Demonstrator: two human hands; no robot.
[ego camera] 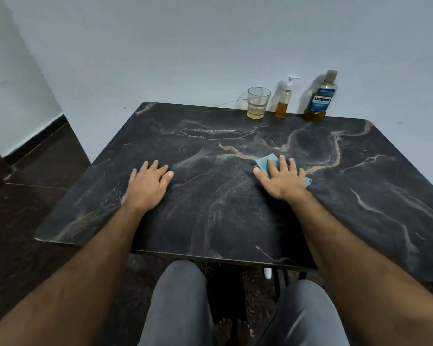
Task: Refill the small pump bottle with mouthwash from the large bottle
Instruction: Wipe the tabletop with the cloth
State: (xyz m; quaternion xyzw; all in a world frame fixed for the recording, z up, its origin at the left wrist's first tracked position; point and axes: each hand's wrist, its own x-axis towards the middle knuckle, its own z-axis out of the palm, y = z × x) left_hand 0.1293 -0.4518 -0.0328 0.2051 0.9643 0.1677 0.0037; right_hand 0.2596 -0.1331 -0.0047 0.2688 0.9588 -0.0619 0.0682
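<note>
Your right hand (283, 179) lies flat, fingers straight, pressing a blue cloth (265, 164) onto the bench (210, 208). Your left hand (148, 186) is flat too, palm down on bare bench, holding nothing. Neither hand is near the bottles.

Landmark is the large bottle (321, 97), upright at the far edge of the bench by the wall, cap on, amber liquid only in its bottom part. The small pump bottle (283, 101) stands just left of it, apart, pump head on, roughly a third full as far as I can judge. A glass (258, 103) with a little pale liquid sits further left of the large bottle, in the same row. The cloth and your right hand are well in front of the large bottle, toward you. Left hand is further front-left.

Judgement: pouring has not started; both containers are closed. The step in hand looks like setup.

To do it well:
- Leave the cloth where it is, in reach for drips.
- Bring the pump bottle forward first and unscrew the pump with one hand steadying the body.
- Set the pump down on the cloth, since its tube will likely be wet.
- The neck looks narrow, so tilt the large bottle slowly, lip close to the opening.
- Large bottle is low, so you'll likely need a steep tilt; expect a sudden gush.
</note>
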